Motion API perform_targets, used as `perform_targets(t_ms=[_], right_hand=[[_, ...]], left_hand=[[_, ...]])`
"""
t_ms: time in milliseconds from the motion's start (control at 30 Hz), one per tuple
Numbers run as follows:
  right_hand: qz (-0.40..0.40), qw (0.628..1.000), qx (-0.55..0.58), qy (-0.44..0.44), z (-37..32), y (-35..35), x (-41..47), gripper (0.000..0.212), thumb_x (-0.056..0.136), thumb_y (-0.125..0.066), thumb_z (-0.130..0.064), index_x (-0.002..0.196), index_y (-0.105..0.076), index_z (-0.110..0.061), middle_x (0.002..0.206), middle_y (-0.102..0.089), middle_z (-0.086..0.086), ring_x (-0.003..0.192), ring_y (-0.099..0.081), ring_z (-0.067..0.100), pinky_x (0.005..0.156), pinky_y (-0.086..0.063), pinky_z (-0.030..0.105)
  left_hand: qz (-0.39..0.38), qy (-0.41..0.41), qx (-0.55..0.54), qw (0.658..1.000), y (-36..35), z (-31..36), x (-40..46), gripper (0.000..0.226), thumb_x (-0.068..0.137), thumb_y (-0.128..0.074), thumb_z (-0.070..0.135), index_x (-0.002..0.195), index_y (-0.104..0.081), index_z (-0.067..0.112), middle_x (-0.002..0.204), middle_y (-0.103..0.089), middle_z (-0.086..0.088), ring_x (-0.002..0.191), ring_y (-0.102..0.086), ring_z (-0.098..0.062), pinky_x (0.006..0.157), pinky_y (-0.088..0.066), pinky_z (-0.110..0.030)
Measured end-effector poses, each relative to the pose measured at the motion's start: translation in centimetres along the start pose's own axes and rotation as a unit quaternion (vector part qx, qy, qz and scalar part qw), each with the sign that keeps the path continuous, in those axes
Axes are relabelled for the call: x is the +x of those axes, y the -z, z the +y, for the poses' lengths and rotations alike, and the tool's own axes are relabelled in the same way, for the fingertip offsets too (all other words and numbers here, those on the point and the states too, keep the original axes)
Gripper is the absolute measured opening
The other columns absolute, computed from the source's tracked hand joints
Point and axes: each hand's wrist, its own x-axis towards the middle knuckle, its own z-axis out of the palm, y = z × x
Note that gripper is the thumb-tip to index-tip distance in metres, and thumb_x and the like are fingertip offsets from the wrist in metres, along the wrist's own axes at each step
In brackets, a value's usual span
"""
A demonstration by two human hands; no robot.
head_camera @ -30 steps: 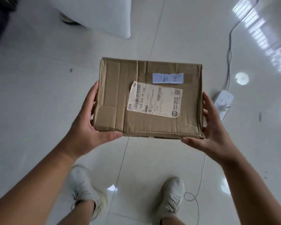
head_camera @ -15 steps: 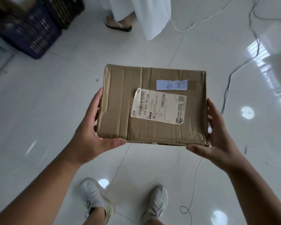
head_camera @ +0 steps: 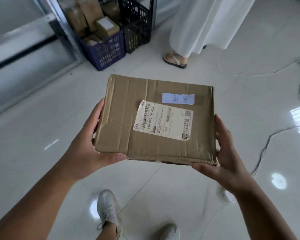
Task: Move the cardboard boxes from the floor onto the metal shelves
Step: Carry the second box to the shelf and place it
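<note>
At about 10 o'clock stands the metal shelf frame (head_camera: 59,30), its grey upright and low rail blurred. Just right of it, near 11 o'clock, a blue crate (head_camera: 104,49) holds several brown parcels, and a black crate (head_camera: 137,26) touches its right side.

In the centre the cardboard box (head_camera: 156,120) is off the floor (head_camera: 33,135), held flat w/ its shipping label (head_camera: 163,120) and a small white tape strip (head_camera: 178,98) facing up. The left hand (head_camera: 87,146) holds the box's left edge — thumb across the near side, fingers along the side and under it. The right hand (head_camera: 227,153) does the same at 3 o'clock, so each grip is clamped on the box, one per side.

At 12 to 1 o'clock another person's white garment (head_camera: 206,23) and sandalled foot (head_camera: 174,58) are near the crates. Cables (head_camera: 267,141) run over the floor at 2 to 4 o'clock.

Progress, as I judge it: this box is picked up and carried, approx. halfway — it is not yet on a shelf. Other boxes left on the floor are not visible here, so I cannot tell how many remain.
</note>
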Motion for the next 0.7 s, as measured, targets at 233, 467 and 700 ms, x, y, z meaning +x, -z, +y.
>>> perform_targets(t_ms=[233,467,700], right_hand=[[-0.117,0.990,0.001,0.078,-10.2,-8.7,8.8,0.120,0.076,-0.088,-0.069,0.167,-0.011,-0.053,0.162,-0.031,-0.023,0.159,-0.032,0.016,0.113,-0.050,0.064],[-0.215,0.970,-0.019,0.109,-20.0,-16.8,14.2,0.129,0.065,-0.085,-0.081,0.164,-0.008,-0.056,0.154,-0.032,-0.035,0.156,-0.032,0.002,0.117,-0.050,0.054],[-0.282,0.952,-0.024,0.114,-28.6,-23.9,16.9,0.136,0.054,-0.087,-0.085,0.163,-0.010,-0.059,0.155,-0.032,-0.035,0.152,-0.033,-0.010,0.120,-0.047,0.055]], left_hand=[[0.149,0.013,0.026,0.988,12.2,4.0,-6.4,0.124,0.053,-0.095,0.051,0.150,-0.023,0.080,0.146,-0.050,0.052,0.130,-0.054,0.025,0.091,-0.054,-0.007],[0.261,0.040,0.047,0.963,21.2,7.5,-13.4,0.135,0.048,-0.097,0.050,0.161,-0.024,0.065,0.145,-0.059,0.038,0.128,-0.063,0.012,0.087,-0.060,-0.022],[0.338,0.026,0.046,0.940,28.3,10.6,-18.7,0.130,0.048,-0.099,0.055,0.155,-0.027,0.072,0.145,-0.056,0.043,0.129,-0.059,0.015,0.083,-0.052,-0.001]])
